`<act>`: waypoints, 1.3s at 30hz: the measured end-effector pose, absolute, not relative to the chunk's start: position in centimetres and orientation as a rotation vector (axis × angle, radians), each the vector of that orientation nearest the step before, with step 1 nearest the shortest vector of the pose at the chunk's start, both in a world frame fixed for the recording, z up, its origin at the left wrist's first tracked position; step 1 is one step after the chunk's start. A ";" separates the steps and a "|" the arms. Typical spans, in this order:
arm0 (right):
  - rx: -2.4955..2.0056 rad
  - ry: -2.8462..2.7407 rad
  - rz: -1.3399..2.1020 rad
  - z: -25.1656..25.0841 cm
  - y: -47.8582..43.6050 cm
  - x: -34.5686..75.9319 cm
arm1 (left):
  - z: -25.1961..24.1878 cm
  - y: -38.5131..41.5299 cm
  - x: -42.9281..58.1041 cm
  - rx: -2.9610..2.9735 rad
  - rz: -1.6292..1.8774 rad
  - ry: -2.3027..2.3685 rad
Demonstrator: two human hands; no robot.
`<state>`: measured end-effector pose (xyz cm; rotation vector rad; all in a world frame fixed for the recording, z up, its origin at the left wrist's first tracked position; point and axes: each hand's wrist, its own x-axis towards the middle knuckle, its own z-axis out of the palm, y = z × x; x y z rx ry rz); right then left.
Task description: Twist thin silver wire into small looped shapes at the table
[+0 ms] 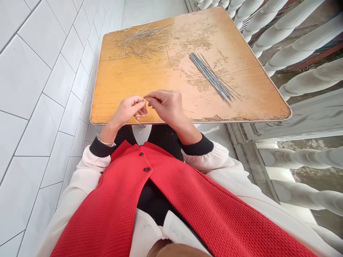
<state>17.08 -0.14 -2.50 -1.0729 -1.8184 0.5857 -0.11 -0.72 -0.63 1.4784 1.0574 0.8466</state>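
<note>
My left hand [128,111] and my right hand [166,107] meet above the near edge of a worn wooden tabletop [134,80]. Their fingertips pinch a thin silver wire [139,121], which hangs in a small loop below them, past the table edge. A loose tangle of similar wire [140,43] lies at the far left of the table. To the right, a bundle of straight thin metal rods [211,78] lies at a slant, out of reach of my fingertips.
White tiles [40,107] run along the left side of the table. White turned balusters [284,28] stand beyond its right side. A metal bracelet [105,141] circles my left wrist, and my lap lies directly below the near table edge.
</note>
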 end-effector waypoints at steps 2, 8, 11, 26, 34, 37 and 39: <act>-1.088 -1.826 0.495 -2.8 -0.3 17.0 | -0.6 -0.9 0.1 1.484 0.853 1.132; -1.072 -1.892 0.383 -3.2 -0.5 17.3 | -0.6 -1.2 0.5 1.708 0.880 1.353; -1.048 -1.921 0.403 -3.0 -0.4 17.7 | -0.9 -1.6 0.5 1.949 0.934 1.409; -1.031 -1.858 0.494 -3.8 0.1 18.2 | -5.4 -0.9 1.4 2.442 1.034 1.797; -1.048 -1.826 0.525 -4.4 0.3 18.0 | -5.2 -0.8 1.6 2.176 1.193 1.727; -1.063 -1.795 0.500 -4.6 0.4 17.7 | -4.2 -1.1 1.6 1.991 1.224 1.617; -1.065 -1.790 0.461 -4.7 0.5 17.7 | -3.3 -1.4 1.5 1.818 1.150 1.481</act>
